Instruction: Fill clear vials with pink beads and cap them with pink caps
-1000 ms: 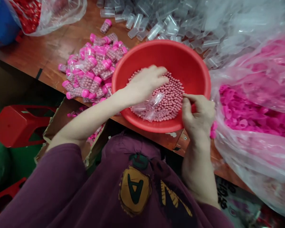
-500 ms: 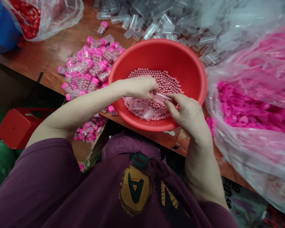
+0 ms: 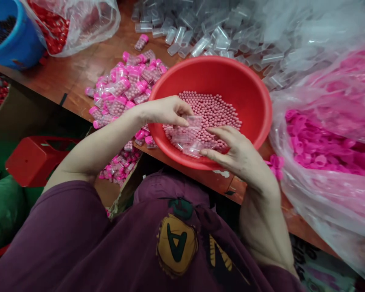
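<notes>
A red plastic bowl holds many small pink beads. Over its left side, my left hand pinches one end of a clear plastic tube between thumb and fingers. More clear tubes lie on the beads at the near side of the bowl. My right hand is low over the bowl's right side, thumb and fingers spread with nothing held. Its thumb tip is close beside those tubes; I cannot tell whether it touches them.
Filled bottles with pink caps are heaped left of the bowl, others in a box below. Loose clear tubes are piled behind. A plastic bag of pink caps stands right. A blue bucket and red stool are left.
My right hand has let go of the clear tube and opened, moving slightly down and away. My left hand keeps the tube. The view has shifted a little to the left.
</notes>
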`<move>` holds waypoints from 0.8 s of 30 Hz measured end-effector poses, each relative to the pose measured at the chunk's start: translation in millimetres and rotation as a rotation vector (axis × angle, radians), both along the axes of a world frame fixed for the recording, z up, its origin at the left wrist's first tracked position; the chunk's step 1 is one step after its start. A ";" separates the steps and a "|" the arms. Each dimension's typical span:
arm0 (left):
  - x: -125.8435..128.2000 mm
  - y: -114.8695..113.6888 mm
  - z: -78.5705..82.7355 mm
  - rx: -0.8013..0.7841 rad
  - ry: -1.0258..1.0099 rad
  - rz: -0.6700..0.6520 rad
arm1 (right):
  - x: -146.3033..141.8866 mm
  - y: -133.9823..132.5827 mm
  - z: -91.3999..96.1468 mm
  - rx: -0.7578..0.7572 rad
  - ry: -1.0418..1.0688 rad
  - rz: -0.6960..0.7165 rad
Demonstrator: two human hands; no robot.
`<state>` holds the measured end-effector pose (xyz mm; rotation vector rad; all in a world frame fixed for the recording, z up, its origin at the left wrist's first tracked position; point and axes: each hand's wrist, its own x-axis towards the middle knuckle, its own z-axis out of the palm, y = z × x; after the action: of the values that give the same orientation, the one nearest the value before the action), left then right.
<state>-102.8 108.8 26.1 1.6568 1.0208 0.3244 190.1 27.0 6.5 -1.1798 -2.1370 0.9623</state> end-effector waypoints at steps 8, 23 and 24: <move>50.2 -33.5 -14.4 0.505 0.121 -0.044 | -23.4 0.5 -27.3 -0.070 0.248 -0.349; 84.5 48.9 -57.1 0.748 0.681 -0.139 | 85.2 -15.4 -26.7 0.242 0.367 -0.845; 95.5 48.9 -58.8 0.735 0.685 -0.156 | 98.7 -20.9 -30.0 0.243 0.316 -0.884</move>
<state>-7.2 157.6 -32.7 2.6041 1.3485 0.0015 288.7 6.1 -23.4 -1.5053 -1.2189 0.4237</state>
